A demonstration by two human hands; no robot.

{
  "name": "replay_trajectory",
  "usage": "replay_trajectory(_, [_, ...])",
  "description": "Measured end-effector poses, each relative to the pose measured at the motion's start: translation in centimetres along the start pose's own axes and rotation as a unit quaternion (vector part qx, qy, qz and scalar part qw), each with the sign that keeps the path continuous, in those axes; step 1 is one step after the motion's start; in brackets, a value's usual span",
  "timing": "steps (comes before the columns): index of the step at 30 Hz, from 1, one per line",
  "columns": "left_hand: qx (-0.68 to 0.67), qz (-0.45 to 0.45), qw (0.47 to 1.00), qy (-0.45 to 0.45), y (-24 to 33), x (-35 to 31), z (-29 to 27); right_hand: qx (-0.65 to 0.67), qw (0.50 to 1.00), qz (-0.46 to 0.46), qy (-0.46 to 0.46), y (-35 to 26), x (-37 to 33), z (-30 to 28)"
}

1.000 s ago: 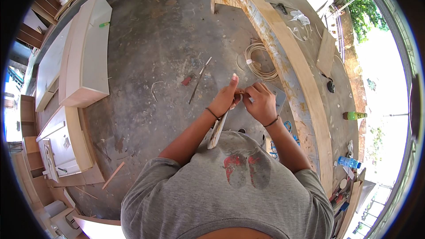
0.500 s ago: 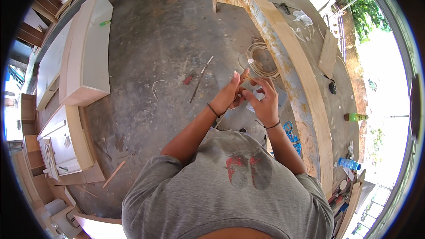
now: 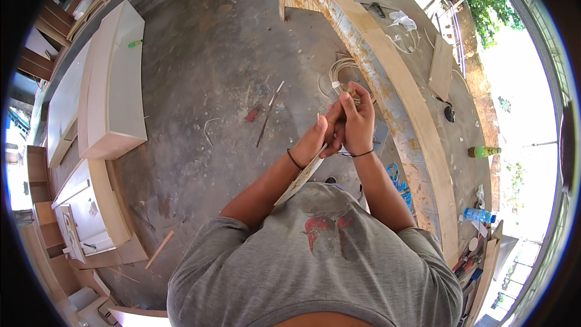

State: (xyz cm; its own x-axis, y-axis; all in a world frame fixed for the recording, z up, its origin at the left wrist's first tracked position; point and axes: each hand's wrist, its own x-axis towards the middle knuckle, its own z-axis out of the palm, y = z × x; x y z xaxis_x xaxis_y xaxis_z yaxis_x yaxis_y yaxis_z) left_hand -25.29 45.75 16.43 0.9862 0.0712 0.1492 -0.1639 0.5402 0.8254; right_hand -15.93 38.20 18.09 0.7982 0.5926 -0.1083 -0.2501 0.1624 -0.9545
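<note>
Flat pale strip [image 3: 301,177] slants down from the person's two hands toward the front of the gray shirt [image 3: 315,266]. Its top end goes in at the left hand [image 3: 316,136], and that hand is curled around it, with its thumb sticking up. The right hand [image 3: 358,118] is just beside the left hand and touches it. Its fingers are bent, and its thumb and pointing finger come close together, but I cannot tell if it pinches something small. Each wrist has a thin dark band on it. The shirt has red marks on it.

Just past the hands, a coil of pale cable [image 3: 340,68] lies on the gray floor [image 3: 206,42]. Left of the coil are a thin dark stick with a white end [image 3: 268,115], a small red scrap [image 3: 252,115] and a bent white wire [image 3: 207,131]. On the right, a long wooden beam [image 3: 396,63] with a stained side runs past the person, and a blue cord [image 3: 399,188] is bunched up near it. Farther right are a green bottle [image 3: 484,152] and a clear blue bottle [image 3: 479,215]. Far to the left is a long white box [image 3: 124,91].
</note>
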Motion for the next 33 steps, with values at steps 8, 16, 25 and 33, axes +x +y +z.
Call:
replay_trajectory(8, [-0.028,-0.056,0.994,0.094,0.9,-0.6,-2.1,-0.032,0.995,-0.08,0.039,-1.9,-0.2,-0.3])
replay_trajectory(16, [0.3,0.048,0.952,0.039,0.7,-0.2,-2.3,-0.121,0.992,-0.004,-0.034,-1.0,0.2,-0.2])
replay_trajectory(25, [0.468,-0.026,0.872,0.139,-0.3,-1.0,-1.4,-0.272,0.96,-0.038,0.049,1.5,-0.9,-1.1])
replay_trajectory(33, [0.501,0.019,0.819,0.279,-5.5,-1.2,-9.5,-0.244,0.97,0.002,0.005,1.0,-1.8,-0.9])
